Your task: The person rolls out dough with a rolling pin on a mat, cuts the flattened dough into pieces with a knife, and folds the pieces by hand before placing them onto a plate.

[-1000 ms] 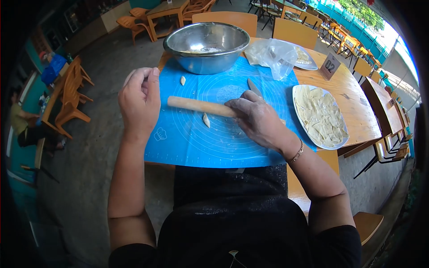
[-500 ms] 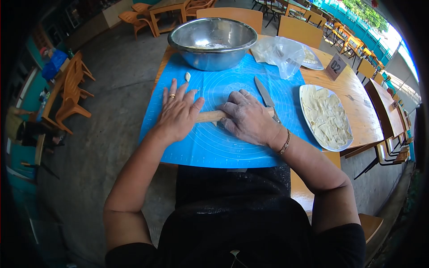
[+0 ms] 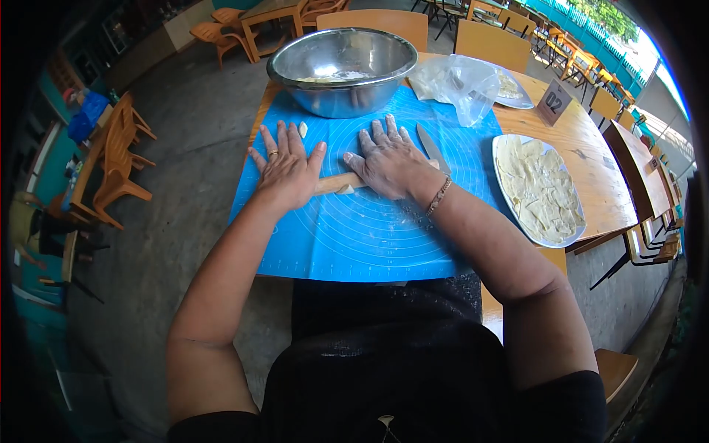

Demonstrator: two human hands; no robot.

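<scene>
Both palms press on a wooden rolling pin lying across a blue mat. My left hand, with a ring, lies open over the pin's left end, fingers spread. Flour coats my right hand, which rests flat on the pin farther right, fingers apart. A small piece of dough shows at the pin's near side. Another small pale piece lies just beyond my left fingertips. Right of my right hand is a knife, its handle end partly hidden.
A steel bowl with flour stands at the mat's far edge. Beside it are a plastic bag and a plate. A plate of flat dough pieces and a 02 sign are at the right. A person is at far left.
My right hand has opened from curled fingers to flat, spread ones and shifted slightly left. My left fingers are spread wider. The small piece of dough now shows more at the pin.
</scene>
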